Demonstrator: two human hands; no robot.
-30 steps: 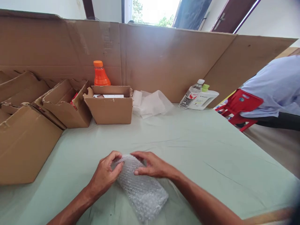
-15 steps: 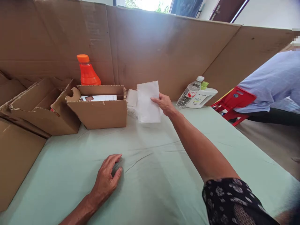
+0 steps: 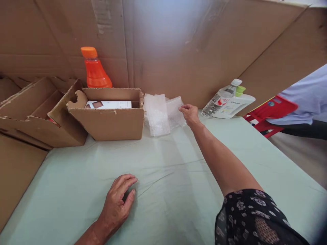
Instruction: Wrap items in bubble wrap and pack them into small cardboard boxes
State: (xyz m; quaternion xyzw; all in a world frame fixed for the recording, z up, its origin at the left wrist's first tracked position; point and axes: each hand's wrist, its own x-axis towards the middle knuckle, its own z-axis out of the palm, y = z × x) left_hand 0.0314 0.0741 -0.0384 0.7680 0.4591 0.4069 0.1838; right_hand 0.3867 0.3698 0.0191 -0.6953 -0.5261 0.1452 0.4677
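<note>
My right hand (image 3: 190, 114) reaches to the back of the table and pinches the right edge of a translucent bubble wrap bag (image 3: 175, 107). A second bubble wrap piece (image 3: 157, 115) lies over the left part of that bag, close beside a cardboard box (image 3: 114, 124). My left hand (image 3: 120, 195) rests on the green cloth (image 3: 163, 200) near the front, fingers curved and thumb apart, holding nothing. The box contains a white carton (image 3: 114, 104) with a brown picture on it.
An orange bottle (image 3: 97, 69) stands behind the box. More cardboard boxes (image 3: 68, 122) line the left side. A clear water bottle (image 3: 219, 98) leans by a white jug (image 3: 236, 106). A cardboard wall (image 3: 166, 51) closes the back. At right are a red chair (image 3: 278, 109) and a person's sleeve (image 3: 306, 92).
The bubble wrap, earlier held up with a broad face towards me, now lies lower as overlapping pieces. My right hand has shifted slightly right along it. The view has tipped down; my left hand stays put.
</note>
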